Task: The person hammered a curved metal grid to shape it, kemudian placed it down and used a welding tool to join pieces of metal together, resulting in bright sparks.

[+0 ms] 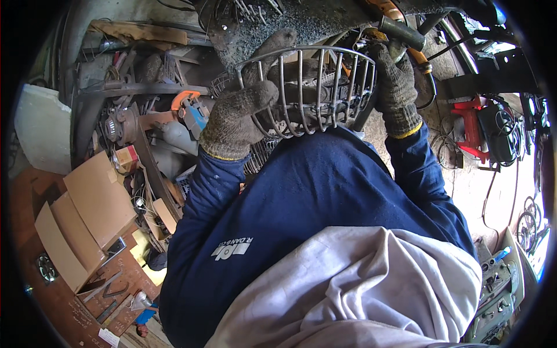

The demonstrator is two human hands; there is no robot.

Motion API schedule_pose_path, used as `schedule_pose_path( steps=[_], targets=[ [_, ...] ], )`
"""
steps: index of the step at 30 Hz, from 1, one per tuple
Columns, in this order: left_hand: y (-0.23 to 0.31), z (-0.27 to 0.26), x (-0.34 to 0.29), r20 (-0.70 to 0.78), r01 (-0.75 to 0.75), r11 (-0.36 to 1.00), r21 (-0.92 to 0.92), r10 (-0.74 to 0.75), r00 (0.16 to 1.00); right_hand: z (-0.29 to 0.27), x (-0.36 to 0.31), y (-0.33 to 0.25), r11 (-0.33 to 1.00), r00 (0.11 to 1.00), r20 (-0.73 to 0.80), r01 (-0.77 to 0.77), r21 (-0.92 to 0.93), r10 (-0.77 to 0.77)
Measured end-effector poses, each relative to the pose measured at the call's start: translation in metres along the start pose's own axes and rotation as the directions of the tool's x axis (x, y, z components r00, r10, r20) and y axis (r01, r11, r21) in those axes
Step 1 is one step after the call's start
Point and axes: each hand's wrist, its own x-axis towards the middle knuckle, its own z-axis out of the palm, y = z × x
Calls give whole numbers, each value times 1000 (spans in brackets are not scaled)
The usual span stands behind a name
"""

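Note:
A curved metal wire basket (300, 75) with upright bars is held up in front of my body, just below the work table's edge. My left hand (235, 119), in a grey-brown knitted glove, grips its left end, the thumb on the near bars and the fingers reaching over the far side. At the right end my right hand (398, 93), gloved alike, is closed against the basket's side. Its fingertips are partly hidden. Close beyond them are a grey metal pipe (403, 33) and an orange tool (421, 60) with a dark cord.
The metal work table (232, 40) ahead carries grey grit and several metal rods. To the left are an orange-and-blue power tool (191, 110), scrap metal and an open cardboard box (98, 200). A red stool (471, 130) and cables stand on the right.

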Motion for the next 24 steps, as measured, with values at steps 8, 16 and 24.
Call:
schedule_pose_path(
  steps=[8,16,24],
  targets=[
    [2,4,2,-41,10,980,197,-2,999,-8,9,12,995,995,0,100,-12,-100],
    [-22,5,-18,-206,-59,969,241,111,972,0,5,12,996,998,-14,57,72,-56],
    [-35,3,-23,105,-354,629,692,398,911,-11,10,17,988,998,20,-62,140,60]
  ],
)
